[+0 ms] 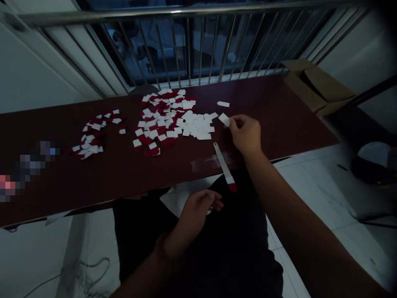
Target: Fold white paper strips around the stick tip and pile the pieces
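My right hand [247,132] pinches a small white paper piece [223,119] by its edge, just above the table. To its left lies a heap of white pieces [198,125], touching a larger spread of red-and-white pieces [155,123]. A pale flat strip [222,159] with a hole at its far end points toward me over the table's near edge, and a red-and-white piece [231,184] sits on its near end. Above my lap hovers my left hand [201,205], fingers loosely bent and apart, with nothing seen in it.
A smaller group of red-and-white pieces [89,142] lies farther left on the dark red table [124,182]. One white piece [223,104] rests alone behind my right hand. An open cardboard box [319,89] stands at the right end. Metal railings [180,49] run behind the table.
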`<action>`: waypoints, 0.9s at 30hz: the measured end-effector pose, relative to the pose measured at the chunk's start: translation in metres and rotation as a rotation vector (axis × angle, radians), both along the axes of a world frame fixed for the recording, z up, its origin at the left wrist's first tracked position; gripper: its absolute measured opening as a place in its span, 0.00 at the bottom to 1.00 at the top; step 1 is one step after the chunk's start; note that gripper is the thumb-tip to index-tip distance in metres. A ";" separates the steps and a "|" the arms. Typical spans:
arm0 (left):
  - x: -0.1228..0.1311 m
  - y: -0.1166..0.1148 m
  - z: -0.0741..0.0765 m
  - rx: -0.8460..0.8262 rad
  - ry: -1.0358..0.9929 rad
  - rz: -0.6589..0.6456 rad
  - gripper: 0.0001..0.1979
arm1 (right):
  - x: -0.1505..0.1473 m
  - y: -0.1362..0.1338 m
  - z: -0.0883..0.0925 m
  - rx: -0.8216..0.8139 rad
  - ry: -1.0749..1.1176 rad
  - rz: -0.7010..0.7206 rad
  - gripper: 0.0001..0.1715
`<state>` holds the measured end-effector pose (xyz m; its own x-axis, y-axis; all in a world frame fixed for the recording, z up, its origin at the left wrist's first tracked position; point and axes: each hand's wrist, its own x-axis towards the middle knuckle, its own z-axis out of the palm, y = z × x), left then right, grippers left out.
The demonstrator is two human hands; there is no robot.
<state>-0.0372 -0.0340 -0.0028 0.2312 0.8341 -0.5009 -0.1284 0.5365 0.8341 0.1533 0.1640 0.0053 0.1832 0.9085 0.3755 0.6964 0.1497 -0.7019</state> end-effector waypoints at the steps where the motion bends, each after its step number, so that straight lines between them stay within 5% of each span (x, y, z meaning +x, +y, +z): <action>1: -0.003 0.000 0.005 0.030 0.005 -0.014 0.14 | 0.003 -0.002 -0.001 -0.014 0.072 0.019 0.12; 7: -0.018 0.021 0.040 0.296 0.168 0.038 0.11 | 0.003 -0.055 0.010 -0.060 0.332 0.169 0.08; 11: -0.017 0.033 0.056 0.357 0.142 0.071 0.18 | -0.007 -0.132 0.020 0.045 0.036 0.206 0.02; 14: -0.010 0.030 0.061 0.278 0.107 0.021 0.18 | -0.007 -0.176 0.016 0.212 -0.084 0.316 0.18; 21: 0.004 0.024 0.057 0.139 0.140 -0.003 0.13 | 0.006 -0.191 0.014 0.350 -0.175 0.345 0.28; 25: -0.002 0.033 0.053 0.289 0.269 0.074 0.12 | 0.014 -0.198 0.019 0.193 -0.088 0.428 0.23; 27: -0.008 0.041 0.052 0.382 0.375 0.096 0.11 | 0.018 -0.201 0.016 0.038 0.067 0.318 0.15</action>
<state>-0.0449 0.0070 0.0495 0.0087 0.9814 -0.1916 0.1819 0.1868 0.9654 0.1715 -0.0368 0.0211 -0.0819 0.9097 0.4070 0.5627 0.3793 -0.7345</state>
